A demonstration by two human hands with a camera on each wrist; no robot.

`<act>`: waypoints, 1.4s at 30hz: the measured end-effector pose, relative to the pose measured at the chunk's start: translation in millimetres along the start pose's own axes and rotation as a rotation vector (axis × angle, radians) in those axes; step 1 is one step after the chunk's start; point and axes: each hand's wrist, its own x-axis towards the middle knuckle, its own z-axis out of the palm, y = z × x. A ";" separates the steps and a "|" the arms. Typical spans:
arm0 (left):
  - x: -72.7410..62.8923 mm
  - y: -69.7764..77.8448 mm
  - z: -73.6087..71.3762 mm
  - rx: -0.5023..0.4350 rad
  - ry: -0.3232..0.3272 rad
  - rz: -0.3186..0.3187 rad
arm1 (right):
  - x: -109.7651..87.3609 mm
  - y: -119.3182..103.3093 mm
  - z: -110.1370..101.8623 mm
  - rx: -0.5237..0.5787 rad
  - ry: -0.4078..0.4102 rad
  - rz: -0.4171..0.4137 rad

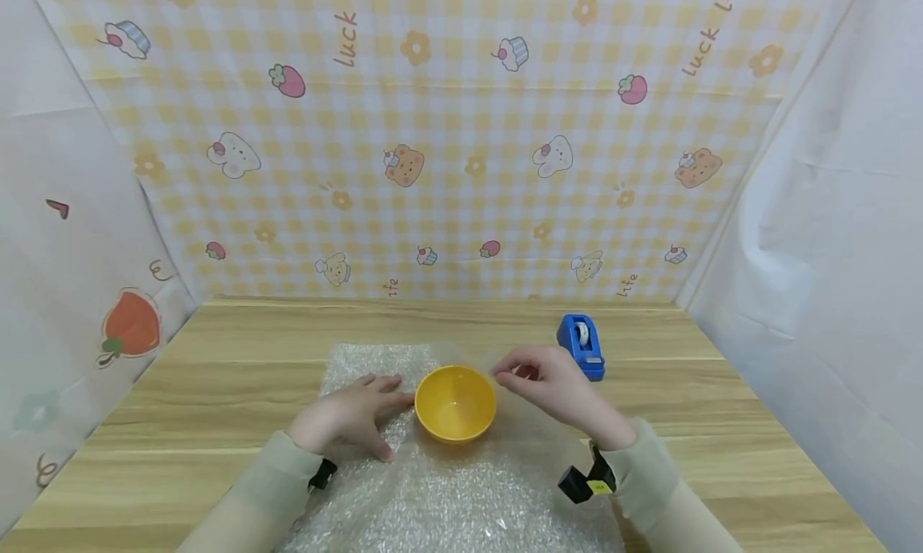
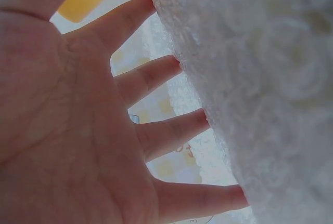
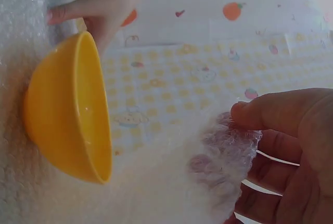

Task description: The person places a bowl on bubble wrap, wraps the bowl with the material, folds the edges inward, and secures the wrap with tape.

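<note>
Wood-grain counter point(image 1: 180, 409) below a yellow gingham backdrop point(image 1: 450, 108), with 1 yellow bowl point(image 1: 455, 405) upright on bubble wrap point(image 1: 433, 513).
At the bowl's left side, the left hand point(image 1: 355, 415) grips nothing, fingers spread and fingertips on the bubble wrap; on the other side, the right hand point(image 1: 554, 382) pinches a raised edge of the bubble wrap between thumb and fingers. Just beyond the right hand, 1 blue tape dispenser point(image 1: 581, 348) stands on the counter.

A blue tape dispenser point(image 1: 587, 351) sits on the wood-grain table point(image 1: 216, 385).
</note>
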 end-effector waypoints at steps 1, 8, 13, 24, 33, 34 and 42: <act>-0.1 0.4 -0.1 -0.006 0.001 -0.006 | 0.0 -0.8 2.5 -0.006 -0.012 -0.010; 1.1 -0.6 0.6 0.001 -0.002 -0.009 | 0.7 -4.2 23.9 -0.099 -0.118 -0.022; 2.2 -1.8 0.1 0.019 0.000 -0.006 | 1.4 -7.0 38.2 -0.120 -0.167 -0.022; 3.0 -1.2 -0.2 0.024 0.004 -0.010 | 2.0 -7.8 54.2 -0.229 -0.206 -0.052; 3.9 -1.2 -0.5 0.051 0.003 0.003 | 3.3 -4.8 61.5 -0.312 -0.270 -0.117; 3.6 -0.9 -0.6 0.047 0.004 0.001 | 3.2 -4.4 61.9 -0.323 -0.279 -0.126; 3.4 -0.9 -0.6 0.051 -0.002 0.002 | 1.8 -2.4 64.7 -0.418 -0.380 -0.142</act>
